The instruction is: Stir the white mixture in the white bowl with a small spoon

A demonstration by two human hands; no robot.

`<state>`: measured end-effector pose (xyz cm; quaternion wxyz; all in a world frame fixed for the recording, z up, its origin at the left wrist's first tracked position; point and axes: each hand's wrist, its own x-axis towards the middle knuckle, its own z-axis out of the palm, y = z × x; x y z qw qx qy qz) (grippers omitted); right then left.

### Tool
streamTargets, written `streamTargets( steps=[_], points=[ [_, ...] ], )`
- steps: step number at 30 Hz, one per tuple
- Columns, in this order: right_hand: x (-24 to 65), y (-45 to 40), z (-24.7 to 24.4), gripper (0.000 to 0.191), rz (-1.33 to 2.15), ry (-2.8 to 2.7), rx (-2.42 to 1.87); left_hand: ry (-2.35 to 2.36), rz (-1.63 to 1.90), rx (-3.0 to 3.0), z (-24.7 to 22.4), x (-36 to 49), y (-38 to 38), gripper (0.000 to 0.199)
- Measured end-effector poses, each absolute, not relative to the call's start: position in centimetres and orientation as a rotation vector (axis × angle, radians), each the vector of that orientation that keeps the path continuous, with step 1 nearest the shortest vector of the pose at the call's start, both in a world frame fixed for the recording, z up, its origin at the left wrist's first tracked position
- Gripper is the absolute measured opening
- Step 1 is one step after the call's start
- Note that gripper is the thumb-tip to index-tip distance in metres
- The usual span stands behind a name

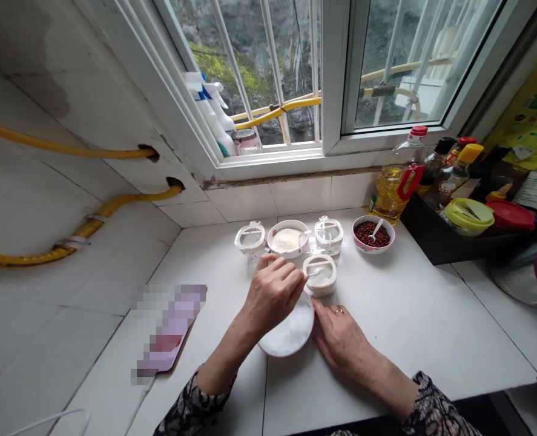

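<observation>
White tabletop [404, 315] extends below a barred window [334, 79]. The left grip [273, 292] is drawn into a pinch; whether it has hold of a utensil cannot be determined. Beneath it lies the bowl of white contents [289, 333], its far rim hidden. The right grip [344, 334] is loosely spread, fingertips against the bowl's right side. Just beyond both stands the nearest jar [321, 284], contents indistinct. Left of the left grip, a phone [184, 321] is partly pixelated.

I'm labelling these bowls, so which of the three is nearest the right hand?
The front bowl of white contents, beside the right hand; the cream-powder bowl and dark-red-grain bowl stand farther back.
</observation>
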<state>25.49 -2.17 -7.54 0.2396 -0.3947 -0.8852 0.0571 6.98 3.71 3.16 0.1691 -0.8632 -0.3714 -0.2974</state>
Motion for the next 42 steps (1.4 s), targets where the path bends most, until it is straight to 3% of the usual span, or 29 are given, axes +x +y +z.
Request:
streamTargets(
  steps=[10,24,36,42],
  points=[
    [25.7,-2.1,-7.0,0.084,0.218,-2.431,-1.066,-1.559,-1.402,-2.472,3.5,2.6,1.0,0.032],
    [26.0,-1.8,-6.9,0.076,0.185,-2.445,-1.035,-1.798,-0.974,-2.787,0.4,2.2,-0.9,0.037],
    [26.0,-1.8,-6.4,0.072,0.178,-2.447,-1.032,-2.145,-1.329,-2.648,-1.3,1.1,-0.6,0.038],
    [26.1,-1.8,-6.4,0.075,0.206,-2.456,-1.037,-1.946,-1.191,-2.698,-1.0,1.8,-0.7,0.038]
  ],
)
